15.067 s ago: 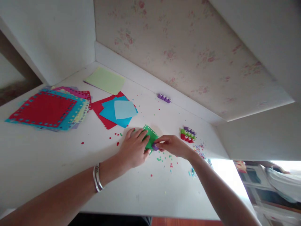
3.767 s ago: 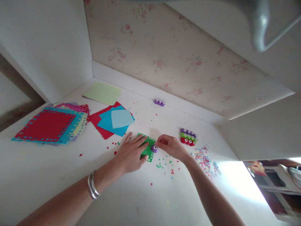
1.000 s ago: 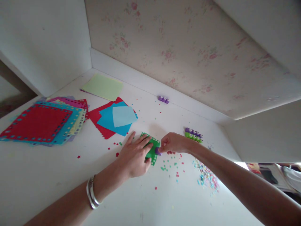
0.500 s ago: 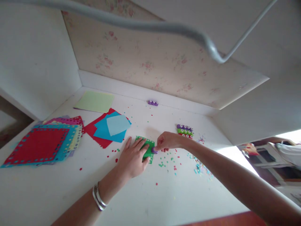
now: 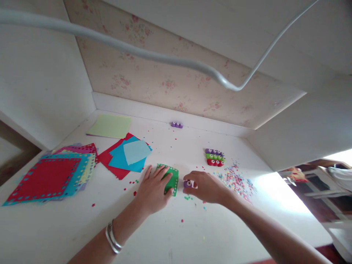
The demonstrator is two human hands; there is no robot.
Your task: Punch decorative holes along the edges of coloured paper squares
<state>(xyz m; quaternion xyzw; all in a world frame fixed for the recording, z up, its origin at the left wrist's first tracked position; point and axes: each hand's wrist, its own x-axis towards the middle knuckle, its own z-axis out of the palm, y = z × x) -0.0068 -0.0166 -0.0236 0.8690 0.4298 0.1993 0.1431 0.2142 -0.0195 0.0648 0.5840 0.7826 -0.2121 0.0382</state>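
Note:
A green sheet of paper (image 5: 171, 183), with punched holes along its edges, lies on the table under my left hand (image 5: 154, 190). That hand is flat, its fingers spread across the sheet. Just right of the paper, my right hand (image 5: 205, 186) grips a small purple craft punch (image 5: 188, 184) between thumb and fingers. A round white, eye-like spot on the punch faces up. A narrow gap separates the punch from the sheet's right edge. Green punched-out bits (image 5: 188, 198) lie below the punch.
Further punches in purple, green and red (image 5: 215, 157) stand in rows at the right, and purple ones (image 5: 177, 125) by the wall. Confetti (image 5: 238, 179) is scattered at right. Punched sheets (image 5: 52, 178) and coloured papers (image 5: 129, 156) lie left. A pale cable (image 5: 165, 60) crosses above.
The purple punch has come off the green paper's right edge and moved slightly right in my right hand. My left hand stays on the paper. The camera view has shifted slightly.

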